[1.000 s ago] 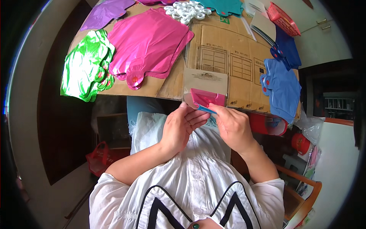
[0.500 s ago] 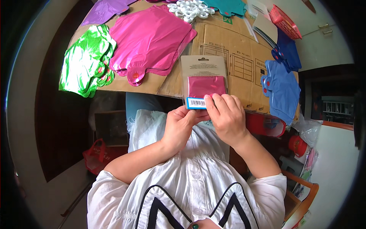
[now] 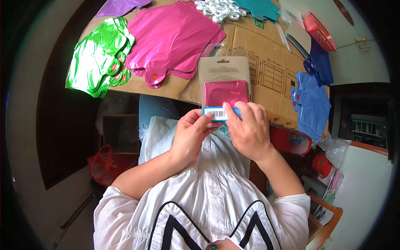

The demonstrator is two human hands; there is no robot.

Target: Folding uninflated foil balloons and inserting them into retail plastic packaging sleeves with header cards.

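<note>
A flat hang-hole package (image 3: pixel 224 68) with a beige back leans on the cardboard's near edge, its top pointing away from me. A folded pink foil balloon (image 3: pixel 225 92) shows in its lower half. Across the bottom runs a blue-edged barcode label (image 3: pixel 217 113). My left hand (image 3: pixel 192 131) pinches the label's left end, thumb on its face and fingers underneath. My right hand (image 3: pixel 250 129) grips the right end, its thumb beside the barcode and its fingers bent over the blue part. Both hands are closed on the package; some fingertips are hidden behind it.
Flat foil balloons lie on the cardboard (image 3: pixel 271 79): pink (image 3: pixel 171 37), green (image 3: pixel 98 58), purple (image 3: pixel 121 6), teal (image 3: pixel 258 8), light blue (image 3: pixel 310 102) and dark blue (image 3: pixel 321 62). White ribbon loops (image 3: pixel 218 10) sit at the back, a red basket (image 3: pixel 320 31) far right.
My left thumb has moved up onto the label's left face. More of the label's blue right part shows under my right fingers. The whole view has shifted slightly.
</note>
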